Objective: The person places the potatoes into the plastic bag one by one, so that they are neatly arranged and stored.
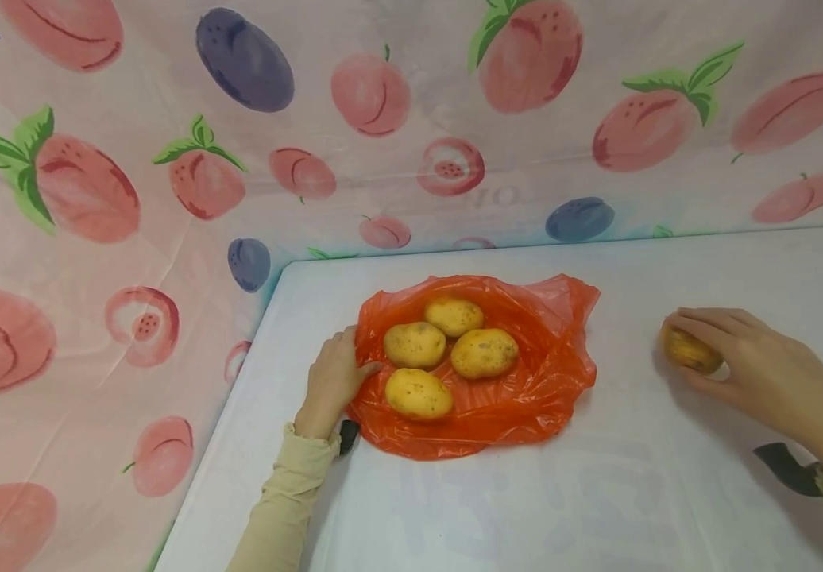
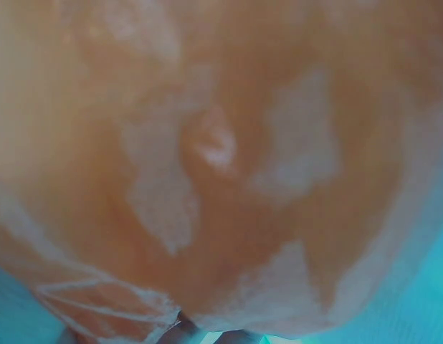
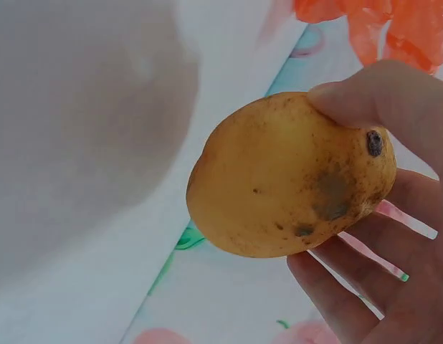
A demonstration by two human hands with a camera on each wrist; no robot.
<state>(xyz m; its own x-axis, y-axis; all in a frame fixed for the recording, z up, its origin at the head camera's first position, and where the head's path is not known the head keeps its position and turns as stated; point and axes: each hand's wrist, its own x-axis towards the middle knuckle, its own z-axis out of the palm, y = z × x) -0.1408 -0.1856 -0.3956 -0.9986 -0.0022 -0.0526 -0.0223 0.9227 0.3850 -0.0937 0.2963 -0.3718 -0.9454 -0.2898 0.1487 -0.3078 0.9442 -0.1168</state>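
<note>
My right hand (image 1: 762, 365) grips a potato (image 1: 692, 351) between thumb and fingers, at the right of the red bag. In the right wrist view this potato (image 3: 279, 179) has yellow-brown skin with dark spots near one end. A thin red plastic bag (image 1: 550, 373) lies spread open on the table, with several yellow potatoes (image 1: 484, 353) on it. At the bag's left edge, my left hand (image 1: 331, 377) holds the plastic, thumb over the rim and fingers outside. Blurred, crinkled bag film (image 2: 264, 215) fills most of the left wrist view.
A white-covered table (image 1: 526, 508) carries everything. Behind it and along its left side hangs a pink sheet (image 1: 411, 199) printed with peaches and plums. The table's left edge runs close to the left forearm (image 1: 283, 500).
</note>
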